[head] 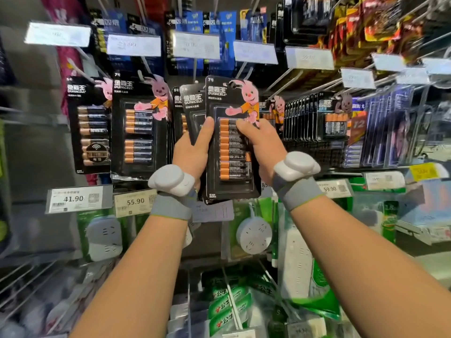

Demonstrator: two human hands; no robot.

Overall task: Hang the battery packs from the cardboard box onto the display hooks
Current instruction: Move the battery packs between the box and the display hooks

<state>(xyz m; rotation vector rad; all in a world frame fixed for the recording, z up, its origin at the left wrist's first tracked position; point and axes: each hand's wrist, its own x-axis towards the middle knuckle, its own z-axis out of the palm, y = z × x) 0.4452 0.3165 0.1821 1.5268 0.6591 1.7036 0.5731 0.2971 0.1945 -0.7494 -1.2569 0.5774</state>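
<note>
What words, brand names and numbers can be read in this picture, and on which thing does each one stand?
"金霸王 DURACELL": on the held battery packs and on the hung packs to their left.
"41.90": on the left price tag.
"55.90": on the next price tag.
"59.90": on the right price tag.
"12": on the orange pack.
"公牛": on the green packs below.
Too blurred to read: the upper white tags.

Display hooks (283,81) — hanging battery packs (139,128)

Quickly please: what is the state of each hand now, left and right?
Left hand: closed, grip on the battery packs.
Right hand: closed, grip on the front battery pack.
</note>
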